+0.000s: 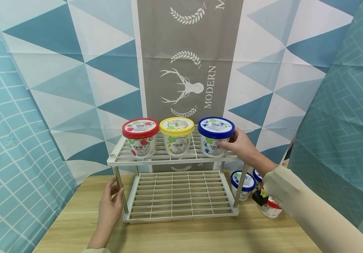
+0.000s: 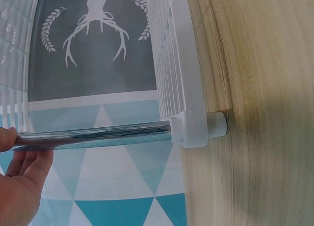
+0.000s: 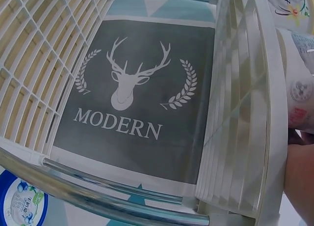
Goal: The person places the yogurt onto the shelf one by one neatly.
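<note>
My right hand [image 1: 244, 146] grips a blue-lidded tub [image 1: 212, 135] at the right end of the top shelf, thumb across its front. A yellow-lidded tub [image 1: 176, 137] sits to its left, then a red-lidded tub [image 1: 141, 137], both upright on the white two-tier rack [image 1: 169, 162]. Lower down, my left hand [image 1: 109, 203] holds the rack's front left metal post [image 2: 98, 137], fingers and thumb around it in the left wrist view. In the right wrist view the held tub [image 3: 300, 88] shows only in part at the right edge.
On the wooden table [image 1: 181, 235], right of the rack, stand another blue-lidded tub [image 1: 243, 182] and a red-lidded tub [image 1: 268, 209]; a further blue lid [image 1: 257, 175] shows partly behind my sleeve. A patterned cloth [image 1: 184, 84] hangs behind the rack.
</note>
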Demonstrator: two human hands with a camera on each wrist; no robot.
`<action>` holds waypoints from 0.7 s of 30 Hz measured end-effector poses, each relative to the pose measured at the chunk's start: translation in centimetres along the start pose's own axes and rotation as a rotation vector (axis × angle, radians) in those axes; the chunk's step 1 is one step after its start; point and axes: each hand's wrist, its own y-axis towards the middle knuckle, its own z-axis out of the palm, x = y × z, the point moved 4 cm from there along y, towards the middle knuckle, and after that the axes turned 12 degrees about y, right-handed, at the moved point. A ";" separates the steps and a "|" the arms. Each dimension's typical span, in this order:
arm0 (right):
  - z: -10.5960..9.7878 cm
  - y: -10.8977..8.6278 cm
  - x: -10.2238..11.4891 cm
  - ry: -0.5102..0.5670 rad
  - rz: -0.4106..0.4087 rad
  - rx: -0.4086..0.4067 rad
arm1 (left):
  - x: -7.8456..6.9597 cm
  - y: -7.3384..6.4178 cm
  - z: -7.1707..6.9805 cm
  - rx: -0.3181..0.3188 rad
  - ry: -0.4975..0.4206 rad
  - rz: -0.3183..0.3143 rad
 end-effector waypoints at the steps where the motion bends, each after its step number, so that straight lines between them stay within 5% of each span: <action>1: 0.0 0.0 0.0 0.001 0.003 0.003 | 0.0 0.0 0.0 0.001 -0.001 -0.001; 21: 0.0 0.7 -0.3 0.076 0.031 0.072 | 0.0 -0.1 0.1 0.003 0.014 -0.010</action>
